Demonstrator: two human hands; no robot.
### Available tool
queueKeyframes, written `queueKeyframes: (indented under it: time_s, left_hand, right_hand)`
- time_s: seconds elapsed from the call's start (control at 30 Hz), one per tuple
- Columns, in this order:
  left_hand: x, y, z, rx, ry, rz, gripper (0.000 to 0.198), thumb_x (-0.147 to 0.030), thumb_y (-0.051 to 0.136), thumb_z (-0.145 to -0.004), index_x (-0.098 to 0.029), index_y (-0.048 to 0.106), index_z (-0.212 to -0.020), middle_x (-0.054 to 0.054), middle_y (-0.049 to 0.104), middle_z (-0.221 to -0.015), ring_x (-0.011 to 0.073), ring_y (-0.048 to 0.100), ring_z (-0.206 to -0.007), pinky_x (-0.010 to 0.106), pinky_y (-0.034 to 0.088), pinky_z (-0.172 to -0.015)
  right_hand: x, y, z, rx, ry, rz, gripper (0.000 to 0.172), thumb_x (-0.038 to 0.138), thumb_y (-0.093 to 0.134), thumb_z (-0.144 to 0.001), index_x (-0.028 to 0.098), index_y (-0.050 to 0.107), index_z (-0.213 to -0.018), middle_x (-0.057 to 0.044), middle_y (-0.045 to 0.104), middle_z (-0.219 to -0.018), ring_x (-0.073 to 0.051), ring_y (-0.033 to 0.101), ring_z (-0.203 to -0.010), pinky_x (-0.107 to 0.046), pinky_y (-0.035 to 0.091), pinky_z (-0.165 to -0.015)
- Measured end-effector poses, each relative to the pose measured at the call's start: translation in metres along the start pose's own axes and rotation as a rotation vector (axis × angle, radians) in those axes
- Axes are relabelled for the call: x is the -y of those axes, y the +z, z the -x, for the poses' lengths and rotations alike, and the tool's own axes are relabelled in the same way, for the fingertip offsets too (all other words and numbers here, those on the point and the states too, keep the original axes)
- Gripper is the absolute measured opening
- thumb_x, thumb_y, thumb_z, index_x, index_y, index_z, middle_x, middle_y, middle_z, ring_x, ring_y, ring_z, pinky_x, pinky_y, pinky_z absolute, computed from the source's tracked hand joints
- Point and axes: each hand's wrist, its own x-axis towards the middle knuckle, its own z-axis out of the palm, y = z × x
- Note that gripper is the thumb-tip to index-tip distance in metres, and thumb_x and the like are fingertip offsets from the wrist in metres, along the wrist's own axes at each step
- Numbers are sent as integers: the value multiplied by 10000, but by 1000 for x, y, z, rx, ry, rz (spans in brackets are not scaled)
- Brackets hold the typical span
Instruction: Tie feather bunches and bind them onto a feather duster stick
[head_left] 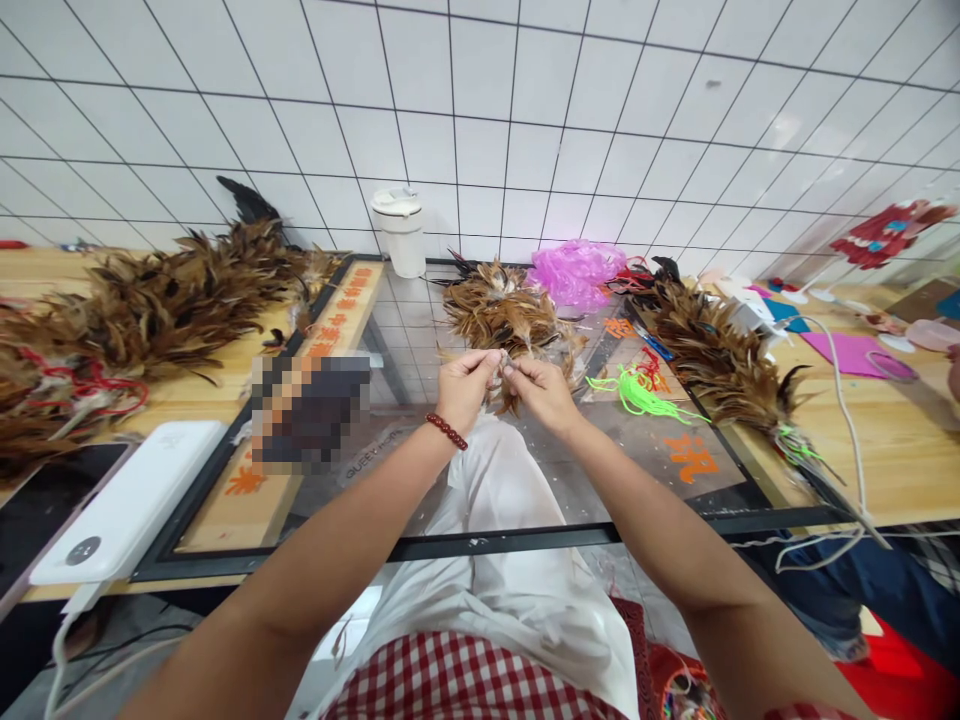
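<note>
Over the glass tabletop (pixel 409 400), my left hand (pixel 463 385) and my right hand (pixel 541 392) meet with fingertips pinched close together. Between them is what looks like a small brown feather (pixel 510 402), its tip hanging below the fingers; its quill end is too small to make out. Just beyond my fingers lies a heap of brown feathers (pixel 499 308), loosely bunched on the glass. A red bead bracelet circles my left wrist. Bright green cord (pixel 649 393) lies to the right of my right hand, with some red cord by it.
A white lidded cup (pixel 401 232) and a crumpled pink plastic bag (pixel 576 272) stand near the tiled wall. Long feather bundles lie left (pixel 172 300) and right (pixel 720 350). A white power bank (pixel 127 500) with a cable is at front left. Another person's hand shows at the right edge.
</note>
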Motion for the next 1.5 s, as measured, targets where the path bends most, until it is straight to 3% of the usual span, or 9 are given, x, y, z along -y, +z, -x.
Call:
queueKeyframes:
  time_s: [0.13, 0.37, 0.7, 0.9, 1.2, 1.27, 1.33, 1.4, 1.5]
  left_hand:
    - [1, 1, 2, 40, 102, -81, 99, -264, 748, -641, -186, 757, -701, 33, 669, -738, 107, 561, -671, 234, 429, -632]
    - [-5, 4, 0, -82, -102, 84, 196, -308, 779, -595, -154, 739, -709, -28, 547, -507, 56, 425, -467, 204, 346, -486]
    - [-5, 6, 5, 1, -219, 142, 328, -354, 857, -473, -150, 738, -700, -27, 556, -518, 42, 427, -481, 182, 335, -476]
    - [-9, 6, 3, -83, -214, 201, 320, -357, 858, -471, -147, 729, -675, -41, 521, -470, 39, 411, -455, 180, 330, -461]
    - [-1, 5, 4, 75, -171, 113, 280, -327, 852, -499, -155, 744, -691, 47, 694, -837, 120, 605, -770, 244, 481, -733]
    - [-2, 4, 4, 48, -172, 111, 275, -338, 843, -515, -160, 741, -697, 39, 696, -807, 116, 604, -740, 246, 484, -727]
    - [-3, 4, 4, 35, -160, 87, 256, -347, 825, -550, -157, 736, -696, 30, 691, -735, 103, 592, -679, 239, 479, -697]
    - [-5, 5, 5, 45, -138, 54, 240, -349, 811, -573, -147, 728, -673, 22, 675, -659, 92, 574, -623, 231, 471, -664]
    - [-7, 6, 7, 66, -150, 58, 260, -362, 814, -560, -146, 732, -679, 12, 656, -602, 90, 557, -572, 235, 469, -621]
  right_hand:
    - [-1, 0, 0, 33, -22, -13, 370, 402, 446, -863, 196, 407, -557, 30, 395, -532, -111, 393, -550, -245, 298, -568]
    - [2, -3, -1, -25, -21, 63, 380, 392, 403, -866, 203, 322, -547, 28, 361, -538, -116, 380, -569, -254, 278, -584]
    - [4, -2, 0, 16, -61, 184, 366, 348, 386, -873, 192, 365, -542, 22, 399, -533, -120, 403, -583, -260, 287, -622]
    - [5, -3, 1, 39, -70, 195, 368, 322, 396, -866, 188, 394, -523, 24, 415, -506, -119, 424, -568, -255, 308, -634]
    - [4, -1, 1, 79, -13, 228, 371, 247, 427, -844, 176, 517, -491, 18, 528, -503, -111, 465, -544, -255, 355, -671]
    - [5, -5, 2, 18, -15, 269, 332, 294, 459, -858, 175, 616, -591, 14, 570, -546, -125, 504, -584, -267, 369, -699]
    - [6, -11, 2, -123, -59, 327, 251, 328, 503, -857, 185, 706, -890, -8, 652, -700, -159, 569, -730, -294, 375, -780]
    - [7, -16, 2, -219, -155, 392, 365, 313, 506, -867, 217, 627, -1197, -37, 689, -927, -190, 581, -927, -336, 342, -889]
    - [7, -19, 3, -159, -281, 472, 420, 258, 449, -901, 277, 555, -1307, -48, 658, -1129, -202, 535, -1084, -390, 270, -963]
